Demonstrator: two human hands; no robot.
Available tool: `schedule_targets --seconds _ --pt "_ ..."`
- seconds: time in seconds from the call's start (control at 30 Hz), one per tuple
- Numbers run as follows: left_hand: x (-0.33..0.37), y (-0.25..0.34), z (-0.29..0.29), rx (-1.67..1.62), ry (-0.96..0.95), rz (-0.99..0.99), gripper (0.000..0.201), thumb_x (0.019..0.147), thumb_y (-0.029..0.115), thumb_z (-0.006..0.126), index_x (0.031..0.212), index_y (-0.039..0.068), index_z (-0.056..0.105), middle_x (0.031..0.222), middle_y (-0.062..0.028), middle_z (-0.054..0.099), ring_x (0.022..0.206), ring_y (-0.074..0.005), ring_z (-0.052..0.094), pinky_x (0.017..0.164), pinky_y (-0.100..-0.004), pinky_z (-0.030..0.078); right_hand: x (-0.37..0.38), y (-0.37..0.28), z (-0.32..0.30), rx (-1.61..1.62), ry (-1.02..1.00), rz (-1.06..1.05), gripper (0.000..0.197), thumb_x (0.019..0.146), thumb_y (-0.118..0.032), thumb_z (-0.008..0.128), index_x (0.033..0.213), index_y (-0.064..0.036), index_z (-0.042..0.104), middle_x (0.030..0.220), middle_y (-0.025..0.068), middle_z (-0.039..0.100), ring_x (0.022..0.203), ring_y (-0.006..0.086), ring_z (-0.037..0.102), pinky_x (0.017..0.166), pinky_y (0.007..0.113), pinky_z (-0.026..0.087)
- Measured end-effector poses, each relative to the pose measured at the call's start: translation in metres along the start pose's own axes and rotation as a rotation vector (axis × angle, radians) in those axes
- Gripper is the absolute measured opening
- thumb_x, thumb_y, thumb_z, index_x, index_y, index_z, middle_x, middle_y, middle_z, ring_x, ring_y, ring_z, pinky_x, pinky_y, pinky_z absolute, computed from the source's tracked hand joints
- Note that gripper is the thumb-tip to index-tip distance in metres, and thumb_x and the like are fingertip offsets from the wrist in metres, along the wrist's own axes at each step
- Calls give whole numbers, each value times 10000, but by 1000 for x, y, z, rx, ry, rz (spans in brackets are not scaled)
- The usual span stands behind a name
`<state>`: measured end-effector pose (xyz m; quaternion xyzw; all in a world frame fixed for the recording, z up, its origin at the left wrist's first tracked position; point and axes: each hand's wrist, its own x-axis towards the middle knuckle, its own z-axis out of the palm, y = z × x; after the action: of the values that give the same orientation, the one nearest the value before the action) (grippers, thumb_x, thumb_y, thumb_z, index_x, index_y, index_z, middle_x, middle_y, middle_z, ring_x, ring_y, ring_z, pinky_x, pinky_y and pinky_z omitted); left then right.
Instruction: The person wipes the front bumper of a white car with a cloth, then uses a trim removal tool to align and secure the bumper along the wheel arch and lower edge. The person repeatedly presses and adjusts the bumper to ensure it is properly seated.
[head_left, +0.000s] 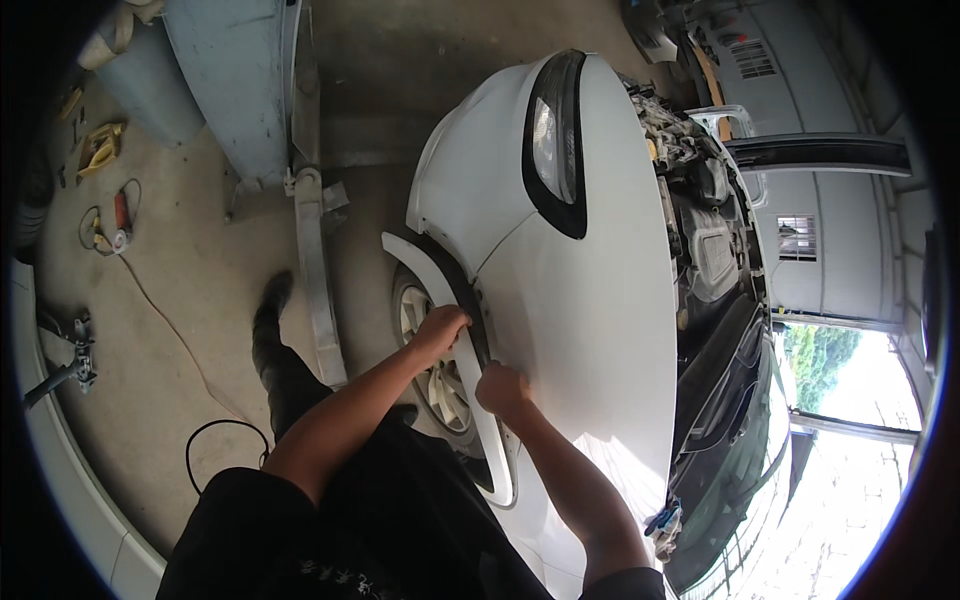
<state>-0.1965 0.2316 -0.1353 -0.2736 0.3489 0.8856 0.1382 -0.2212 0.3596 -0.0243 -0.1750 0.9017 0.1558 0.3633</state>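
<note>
A white wheel arch trim (490,460) with a dark inner edge curves along the wheel opening of a white car. Its front end stands away from the fender (570,320). My left hand (438,336) is closed around the trim's middle, thumb at the dark edge. Just behind it, my right hand (503,390) is curled into a fist against the trim and the fender edge; what its fingers hold is hidden. Below the trim is the wheel (447,395) with pale spokes, partly covered by my left hand and the trim.
The engine bay (710,240) lies uncovered to the right, beyond the headlight (555,140). A metal lift arm (318,270) runs along the floor left of the car. A red-handled power tool (121,225) with a cord lies further left, near a yellow object (101,148).
</note>
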Motion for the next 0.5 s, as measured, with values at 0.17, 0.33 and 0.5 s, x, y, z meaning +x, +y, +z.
schedule_targets --seconds 0.17,0.33,0.5 --pt "25 -2 -6 620 305 433 201 835 190 529 925 27 604 771 -118 608 684 -245 585 636 -367 452 11 -11 -3 -27 33 -15 253 783 -145 461 950 15 565 940 247 618 903 384 609 791 439 484" --pt "0 -2 -9 805 306 495 190 846 203 529 904 44 615 791 -148 622 719 -305 603 636 -396 457 22 -16 6 1 116 -9 255 778 -165 472 937 8 571 917 238 624 888 379 615 770 432 493" --pt "-15 5 -22 998 131 349 231 858 238 489 915 54 616 798 -156 623 744 -322 603 654 -430 469 36 -3 17 -114 105 -28 259 784 -188 477 942 -3 565 932 231 617 904 373 608 761 430 499"
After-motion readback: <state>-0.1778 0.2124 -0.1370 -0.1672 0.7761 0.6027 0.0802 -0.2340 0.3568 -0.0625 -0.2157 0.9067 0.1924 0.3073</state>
